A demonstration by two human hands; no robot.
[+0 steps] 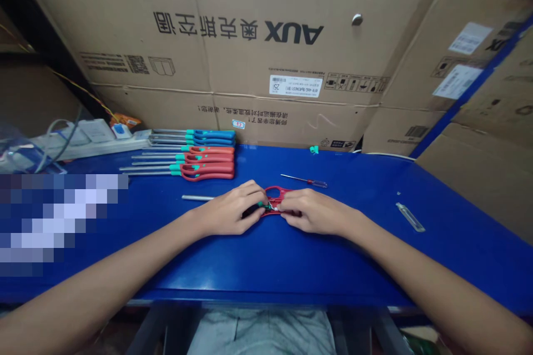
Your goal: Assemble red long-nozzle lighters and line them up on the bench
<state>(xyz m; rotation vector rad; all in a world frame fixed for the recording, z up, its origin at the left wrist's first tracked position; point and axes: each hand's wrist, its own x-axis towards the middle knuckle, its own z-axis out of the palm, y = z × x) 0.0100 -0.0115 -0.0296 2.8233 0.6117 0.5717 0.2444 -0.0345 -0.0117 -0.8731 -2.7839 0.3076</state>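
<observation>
An opened red long-nosed gas lighter [276,192] lies on the table in front of me, with its inside parts, a white wire and a green piece showing. Its metal barrel [195,197] sticks out to the left, past my left hand. My left hand [233,208] is closed around the front of the lighter near the green piece. With fingers pinched together, my right hand [310,211] holds the handle end, close to a small white part. Both sets of fingertips partly hide what they grip. A screwdriver [310,181] with a clear red handle lies just beyond my right hand.
Several finished-looking lighters [208,169], red and blue, are stacked at the back left beside a power strip [104,144]. A small green piece [313,150] sits by the cardboard wall [233,66]. A clear plastic tube [410,217] lies on the blue table [258,266] at right.
</observation>
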